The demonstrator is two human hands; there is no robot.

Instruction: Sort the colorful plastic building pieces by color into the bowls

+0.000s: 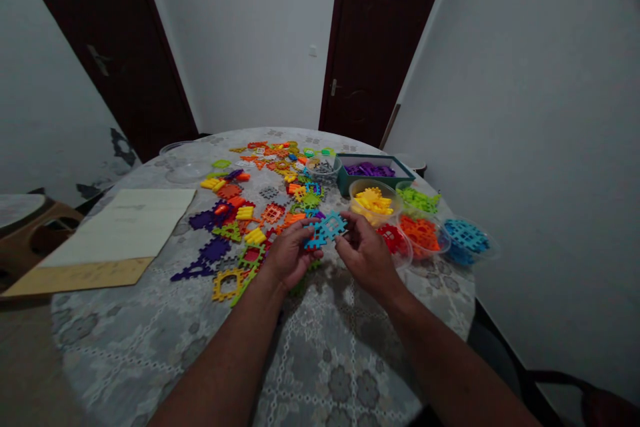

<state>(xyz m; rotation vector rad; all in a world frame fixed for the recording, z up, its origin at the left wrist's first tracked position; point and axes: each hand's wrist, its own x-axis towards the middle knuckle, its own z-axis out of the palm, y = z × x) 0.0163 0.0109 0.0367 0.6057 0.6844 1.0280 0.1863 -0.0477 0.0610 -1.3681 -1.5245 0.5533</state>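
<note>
Above the table's middle, my left hand (pixel 291 255) is closed on a blue notched building piece (pixel 315 237). My right hand (pixel 367 248) pinches a lighter blue square building piece (pixel 333 225) with an open centre. The two pieces touch or overlap; I cannot tell whether they are joined. Many coloured notched pieces lie loose beyond and left of my hands, among them a yellow square frame (pixel 227 285) and a dark purple piece (pixel 215 250). Just right of my right hand stands a clear bowl with red pieces (pixel 393 240).
Clear bowls hold yellow pieces (pixel 373 201), orange pieces (pixel 420 233), green pieces (pixel 419 199) and blue pieces (pixel 466 237). A green box (pixel 345 180) holds purple pieces. At the left lies an open notebook (pixel 120 227). A patterned cloth (pixel 320 360) covers the round table.
</note>
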